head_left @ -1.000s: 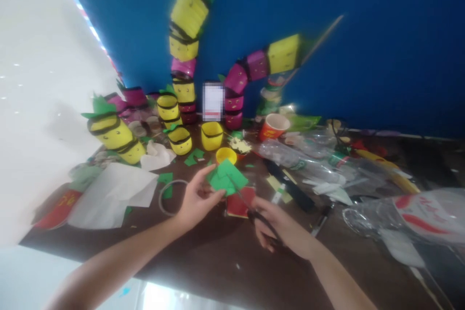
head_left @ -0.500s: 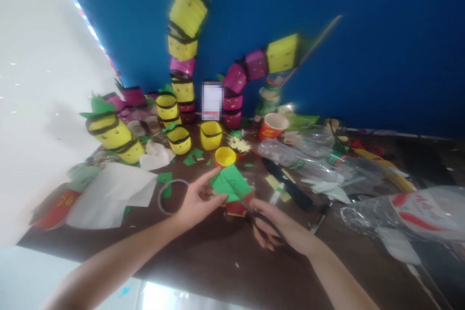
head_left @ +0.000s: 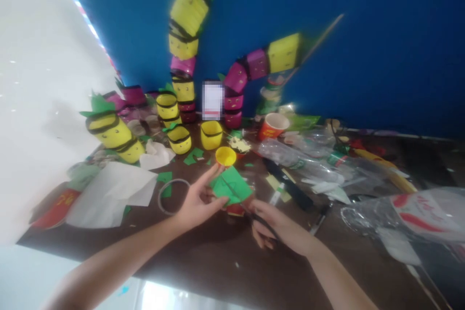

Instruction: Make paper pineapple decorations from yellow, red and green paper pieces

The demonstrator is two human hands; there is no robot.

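Observation:
My left hand [head_left: 200, 198] pinches the left edge of a piece of green paper [head_left: 236, 188] between thumb and fingers, above the table. Closed round the dark handles of a pair of scissors [head_left: 267, 225] is my right hand [head_left: 274, 223]. The scissors' blades lie across the green paper, pointing up and left; the picture is too blurred to show how far they are apart. Right behind the paper stands a small yellow cup [head_left: 225, 157]. Something red, partly hidden, shows below the paper.
Yellow cups with faces [head_left: 179, 140] and stacked yellow and purple ones stand along the blue wall. A tape ring [head_left: 160, 198] and white paper [head_left: 109, 198] lie left. Clear plastic bottles [head_left: 301, 160], a red paper cup [head_left: 273, 127] and a black strip [head_left: 288, 184] lie right.
The green paper has dipped and turned slightly in my left hand. The scissors have shifted a little against it, while both hands stay in nearly the same place.

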